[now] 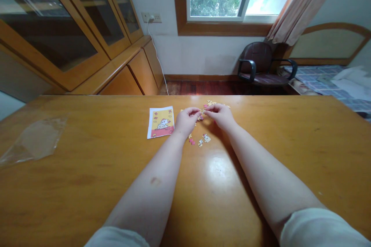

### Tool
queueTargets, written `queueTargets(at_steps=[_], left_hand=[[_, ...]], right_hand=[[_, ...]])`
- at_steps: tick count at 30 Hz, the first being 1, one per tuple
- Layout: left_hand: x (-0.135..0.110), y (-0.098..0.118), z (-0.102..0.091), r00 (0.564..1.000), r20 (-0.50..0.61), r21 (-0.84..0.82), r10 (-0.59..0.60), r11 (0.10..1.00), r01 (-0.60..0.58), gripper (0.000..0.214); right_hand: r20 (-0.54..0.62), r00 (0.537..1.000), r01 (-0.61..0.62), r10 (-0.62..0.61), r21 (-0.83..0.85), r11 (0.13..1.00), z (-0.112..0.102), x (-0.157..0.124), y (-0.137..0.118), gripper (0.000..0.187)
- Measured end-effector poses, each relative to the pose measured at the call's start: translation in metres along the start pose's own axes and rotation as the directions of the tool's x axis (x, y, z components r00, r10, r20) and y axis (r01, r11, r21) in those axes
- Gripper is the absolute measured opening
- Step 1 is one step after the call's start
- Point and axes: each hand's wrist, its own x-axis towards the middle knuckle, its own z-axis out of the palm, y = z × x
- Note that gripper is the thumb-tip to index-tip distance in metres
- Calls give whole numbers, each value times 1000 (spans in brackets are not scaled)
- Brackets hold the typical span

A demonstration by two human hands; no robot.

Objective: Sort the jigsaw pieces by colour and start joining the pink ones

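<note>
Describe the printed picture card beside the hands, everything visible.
A rectangular printed paper card with a white border, yellow upper field and pink-red lower band shows a white cartoon animal among small red motifs. It lies flat, slightly skewed, on the honey-coloured wooden table, just beside the person's left hand; whether they touch is unclear.

Pale loose sleeves (pixel 321 229), bare forearms (pixel 275 173) and hands (pixel 187 121) (pixel 220 116)

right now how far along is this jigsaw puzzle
Early, it seems. Done: only a small joined cluster below the hands, nothing near the full picture on the printed card. In hand: the left hand and right hand meet, pinching small pieces. Left: the loose yellow pieces beyond the hands.
</note>
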Motion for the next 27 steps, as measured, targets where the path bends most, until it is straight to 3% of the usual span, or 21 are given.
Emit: queueTargets(at_steps=[11, 18, 23, 27], left_hand=[[-1, 3, 0, 1000, 1, -47, -19, 999, 19, 17], [-1, 1, -2, 1000, 2, 62, 17, 998, -18, 18], [-2, 2, -2, 1000, -1, 55, 18, 998, -18, 17], [-1, 3, -3, 999, 3, 83, 33, 996, -33, 17]], right_hand=[[-25, 999, 27, -29, -68, 997, -1, -3, -4, 26], [4, 1000, -18, 18, -28, 999, 0, 0, -1, 27], [-8, 1000, 17, -17, -76, 997, 0, -1, -2, 26], [22, 999, -27, 27, -23, 999, 0, -1, -2, 25]])
